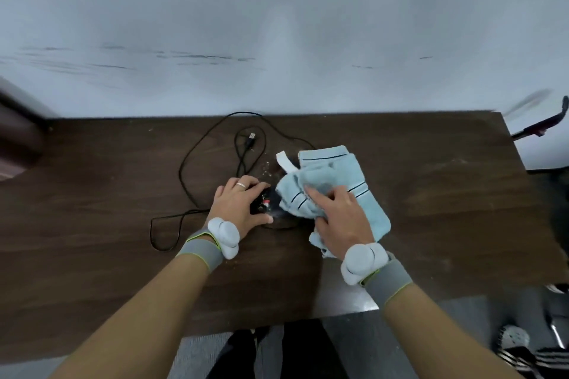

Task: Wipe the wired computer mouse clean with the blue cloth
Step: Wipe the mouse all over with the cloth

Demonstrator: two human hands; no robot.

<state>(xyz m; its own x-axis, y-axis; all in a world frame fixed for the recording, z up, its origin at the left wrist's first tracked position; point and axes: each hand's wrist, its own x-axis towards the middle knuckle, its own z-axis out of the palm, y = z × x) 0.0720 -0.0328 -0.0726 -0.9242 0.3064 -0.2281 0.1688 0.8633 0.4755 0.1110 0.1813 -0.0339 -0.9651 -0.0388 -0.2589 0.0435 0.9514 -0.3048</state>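
The black wired mouse (262, 204) lies near the middle of the dark wooden table (107, 194), mostly covered by my hands and the cloth. My left hand (238, 208) grips it from the left, fingers curled over its top. The light blue cloth (332, 184), bunched at its left end, presses against the right side of the mouse. My right hand (340, 218) lies on top of the cloth and holds it. The mouse's black cable (184, 163) loops away over the table to the far left, and its USB plug (252, 136) rests near the back edge.
A white wall rises right behind the table. A dark object (18, 135) sits at the far left end. A dark red handle (542, 126) sticks out beyond the table's right corner. Shoes (523, 348) lie on the floor at the lower right.
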